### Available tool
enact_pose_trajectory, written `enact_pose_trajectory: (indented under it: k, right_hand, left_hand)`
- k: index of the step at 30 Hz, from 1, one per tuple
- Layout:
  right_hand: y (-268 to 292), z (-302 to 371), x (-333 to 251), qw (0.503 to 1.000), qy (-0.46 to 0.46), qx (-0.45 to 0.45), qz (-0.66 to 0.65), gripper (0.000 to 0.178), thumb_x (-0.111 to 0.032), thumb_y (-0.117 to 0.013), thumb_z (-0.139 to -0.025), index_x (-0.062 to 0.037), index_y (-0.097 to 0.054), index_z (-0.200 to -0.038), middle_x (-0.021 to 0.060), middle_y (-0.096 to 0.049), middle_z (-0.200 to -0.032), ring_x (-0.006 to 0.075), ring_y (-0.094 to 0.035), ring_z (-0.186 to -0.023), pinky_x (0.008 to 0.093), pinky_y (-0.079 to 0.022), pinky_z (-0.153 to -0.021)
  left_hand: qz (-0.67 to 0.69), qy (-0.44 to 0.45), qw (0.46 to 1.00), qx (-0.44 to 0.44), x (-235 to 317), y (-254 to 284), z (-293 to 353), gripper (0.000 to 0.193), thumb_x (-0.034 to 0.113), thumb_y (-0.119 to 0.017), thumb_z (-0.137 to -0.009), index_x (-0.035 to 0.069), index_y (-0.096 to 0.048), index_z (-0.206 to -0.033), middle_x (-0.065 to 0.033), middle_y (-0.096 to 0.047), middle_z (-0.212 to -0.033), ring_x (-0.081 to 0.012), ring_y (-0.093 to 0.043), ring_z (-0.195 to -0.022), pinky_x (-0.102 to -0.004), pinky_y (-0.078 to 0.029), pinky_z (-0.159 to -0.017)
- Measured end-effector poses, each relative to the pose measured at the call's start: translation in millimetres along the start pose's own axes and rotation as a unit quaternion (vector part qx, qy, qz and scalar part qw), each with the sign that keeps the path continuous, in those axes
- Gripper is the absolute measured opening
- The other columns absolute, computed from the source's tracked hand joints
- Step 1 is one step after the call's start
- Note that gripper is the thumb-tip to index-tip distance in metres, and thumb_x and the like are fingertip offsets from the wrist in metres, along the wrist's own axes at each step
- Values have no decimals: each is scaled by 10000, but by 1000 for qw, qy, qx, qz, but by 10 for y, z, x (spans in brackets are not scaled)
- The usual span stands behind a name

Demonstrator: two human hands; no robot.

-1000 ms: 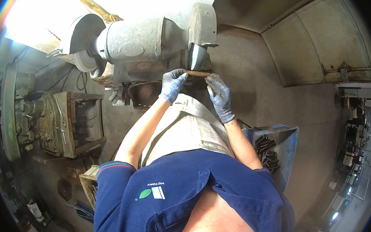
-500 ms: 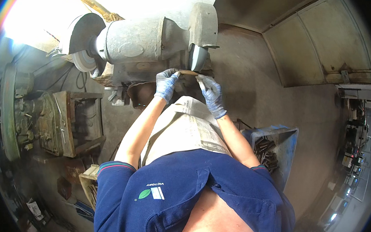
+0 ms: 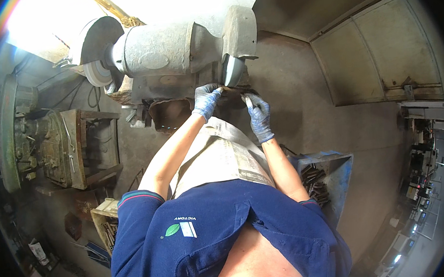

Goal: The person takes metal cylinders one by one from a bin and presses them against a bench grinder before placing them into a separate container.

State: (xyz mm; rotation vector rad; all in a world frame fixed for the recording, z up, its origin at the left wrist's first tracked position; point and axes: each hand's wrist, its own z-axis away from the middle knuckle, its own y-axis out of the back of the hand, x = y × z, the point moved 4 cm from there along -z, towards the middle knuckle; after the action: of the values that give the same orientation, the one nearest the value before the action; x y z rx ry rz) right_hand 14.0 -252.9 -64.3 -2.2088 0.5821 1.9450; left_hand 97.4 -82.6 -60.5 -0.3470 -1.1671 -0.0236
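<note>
The rod (image 3: 233, 89) lies crosswise at the near side of the bench grinder (image 3: 156, 51), just below the lower edge of the grinder's right-hand wheel (image 3: 234, 70). Its long axis runs from left to right, roughly in line with the grinder's barrel, with the right end sloping slightly toward the person. One end points left along the grinder's front, the other right, past the wheel. Whether the rod touches the wheel cannot be told from this angle.

The left hand (image 3: 207, 102), gloved in blue and grey, is in front of the grinder, left of the wheel. It pinches the rod's left end between thumb and fingertips, so the rod extends rightward from it. The right hand (image 3: 260, 117), gloved alike, is in front of the grinder and to the right of the wheel; its thumb and fingertips pinch the other end, leaving the rod's middle bare between the hands.

The rod looks slim, short and brown; its right end blends into the dark area beneath the grinder, and its surface detail is too small to read.
</note>
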Motion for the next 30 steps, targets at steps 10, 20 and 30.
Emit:
enact_pose_trajectory:
  k: [10, 20, 30]
  right_hand:
    - [-425, -5, -198, 996, -20, -50, -73, 190, -27, -527, -894, 36, -625, -1043, 109, -641, -1035, 179, -604, -972, 304, -481, -891]
    - [-361, 322, -956, 962, 207, -59, 167, 311, -41, -600, -828, -30, -608, -1139, 157, -575, -1181, 298, -535, -1130, 357, -402, -983]
    - [119, 1025, -1673, 914, 305, -6, 266, 553, -298, -737, -736, -28, -572, -1190, 185, -540, -1213, 326, -557, -1100, 380, -465, -917]
  left_hand:
    - [-62, -26, 996, 60, 232, 353, 108, 122, 52, -595, -847, -34, -659, -904, -44, -665, -790, -90, -569, -680, -238, -468, -638]
    - [50, -78, 996, -8, 174, 462, 373, 116, 35, -622, -833, -17, -653, -933, -21, -651, -823, -77, -570, -716, -214, -466, -667]
    - [56, -75, 977, -191, 607, -36, 1009, 168, 9, -621, -835, -27, -637, -998, -50, -662, -865, -79, -589, -774, -224, -496, -715]
